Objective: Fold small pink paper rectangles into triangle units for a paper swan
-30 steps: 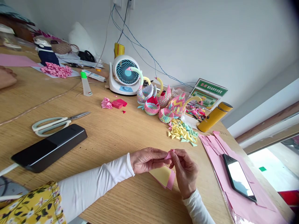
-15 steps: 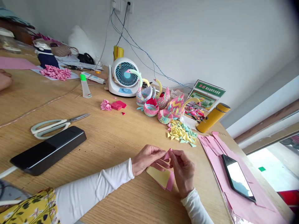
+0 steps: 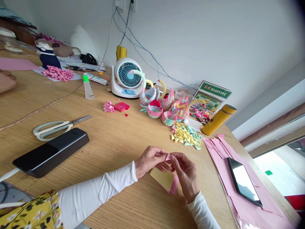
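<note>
My left hand and my right hand meet above the wooden table, both pinching a small folded pink paper piece between thumbs and fingertips. Under my hands lies a small stack of yellow and pink paper slips. Both arms wear white sleeves.
A pile of folded yellow and green paper triangles lies beyond my hands, with paper swans and a small fan behind. Pink sheets with a phone lie right. Scissors and a black power bank lie left. A yellow flask stands nearby.
My hands have lowered slightly toward the table and the pink piece is pinched flatter between my fingers. The view has shifted a little.
</note>
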Tool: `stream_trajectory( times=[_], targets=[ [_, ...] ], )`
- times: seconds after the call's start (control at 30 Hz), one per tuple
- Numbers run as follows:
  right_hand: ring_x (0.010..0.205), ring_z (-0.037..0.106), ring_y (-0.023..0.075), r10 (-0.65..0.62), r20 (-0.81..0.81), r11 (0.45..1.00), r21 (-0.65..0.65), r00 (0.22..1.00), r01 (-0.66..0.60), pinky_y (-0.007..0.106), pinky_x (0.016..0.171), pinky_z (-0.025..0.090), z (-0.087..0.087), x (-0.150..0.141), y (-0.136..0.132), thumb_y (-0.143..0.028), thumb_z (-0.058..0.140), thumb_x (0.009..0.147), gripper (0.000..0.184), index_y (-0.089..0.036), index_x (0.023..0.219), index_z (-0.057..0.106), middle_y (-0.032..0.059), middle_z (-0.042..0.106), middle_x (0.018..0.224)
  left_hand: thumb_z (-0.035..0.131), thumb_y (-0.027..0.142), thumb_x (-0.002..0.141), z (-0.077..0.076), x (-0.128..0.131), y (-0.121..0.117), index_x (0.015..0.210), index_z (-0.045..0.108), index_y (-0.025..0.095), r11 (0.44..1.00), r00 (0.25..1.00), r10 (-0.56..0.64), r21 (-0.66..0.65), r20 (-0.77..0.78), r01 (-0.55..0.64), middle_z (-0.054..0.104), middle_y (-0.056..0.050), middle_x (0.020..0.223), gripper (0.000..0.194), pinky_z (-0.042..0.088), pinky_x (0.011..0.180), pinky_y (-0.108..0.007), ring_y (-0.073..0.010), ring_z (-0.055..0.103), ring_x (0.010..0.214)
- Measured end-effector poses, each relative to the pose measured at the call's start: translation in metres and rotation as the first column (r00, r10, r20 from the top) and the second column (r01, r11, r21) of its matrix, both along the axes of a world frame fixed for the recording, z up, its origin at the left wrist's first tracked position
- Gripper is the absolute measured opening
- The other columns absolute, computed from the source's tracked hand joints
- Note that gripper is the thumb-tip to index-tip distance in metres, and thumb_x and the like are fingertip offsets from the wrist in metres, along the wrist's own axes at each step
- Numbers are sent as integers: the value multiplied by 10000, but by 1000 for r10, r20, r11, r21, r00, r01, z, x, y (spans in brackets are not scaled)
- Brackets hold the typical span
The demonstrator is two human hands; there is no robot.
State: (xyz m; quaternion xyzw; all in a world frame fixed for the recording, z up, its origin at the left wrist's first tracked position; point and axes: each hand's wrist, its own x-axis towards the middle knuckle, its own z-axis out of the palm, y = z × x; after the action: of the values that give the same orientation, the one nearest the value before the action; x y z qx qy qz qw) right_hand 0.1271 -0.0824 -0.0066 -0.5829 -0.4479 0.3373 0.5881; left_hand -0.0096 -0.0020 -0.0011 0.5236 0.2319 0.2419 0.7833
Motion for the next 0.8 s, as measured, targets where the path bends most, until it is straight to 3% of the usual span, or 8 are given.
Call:
stream_trajectory(
  times=[0.17, 0.3, 0.43, 0.57, 0.8],
  targets=[
    [551, 579, 115, -35, -57, 999, -39, 998, 33, 221, 473, 484, -9, 4, 4, -438, 697, 748, 312, -149, 859, 661, 61, 689, 744, 673, 526, 731, 2, 1, -1, 848, 644, 77, 1000, 1000, -18, 12, 6, 18, 680, -107, 900, 465, 481, 530, -196, -166, 693, 671],
    [518, 559, 116, -73, -16, 997, -34, 997, 72, 224, 462, 471, -10, 4, 4, -451, 694, 745, 319, -148, 838, 659, 44, 663, 660, 745, 484, 667, -1, 2, 1, 925, 634, 80, 1000, 1000, -23, 12, -14, 23, 682, -111, 918, 492, 508, 573, -234, -174, 691, 691],
    [571, 562, 130, -14, 120, 996, -90, 993, 25, 230, 495, 465, -4, 12, 1, -474, 654, 773, 324, -156, 829, 652, 49, 658, 692, 751, 511, 638, -6, 4, 3, 885, 625, 78, 998, 999, 5, 69, -45, -2, 690, -111, 867, 515, 483, 541, -231, -174, 684, 655],
    [521, 507, 117, 89, 297, 986, -161, 951, -42, 224, 486, 416, 0, 22, -3, -507, 624, 784, 355, -158, 717, 635, 14, 585, 585, 752, 524, 624, -7, 4, 5, 831, 630, 80, 986, 996, 3, 165, -85, 11, 682, -77, 742, 505, 447, 507, -211, -155, 665, 593],
    [534, 513, 121, 5, 309, 998, -59, 951, 14, 223, 519, 424, 1, 15, -4, -493, 601, 809, 336, -168, 731, 635, 12, 587, 598, 712, 570, 650, -5, 2, 9, 841, 635, 80, 989, 996, -39, 138, -80, 50, 686, -84, 781, 531, 450, 497, -205, -113, 629, 541]
  ],
)
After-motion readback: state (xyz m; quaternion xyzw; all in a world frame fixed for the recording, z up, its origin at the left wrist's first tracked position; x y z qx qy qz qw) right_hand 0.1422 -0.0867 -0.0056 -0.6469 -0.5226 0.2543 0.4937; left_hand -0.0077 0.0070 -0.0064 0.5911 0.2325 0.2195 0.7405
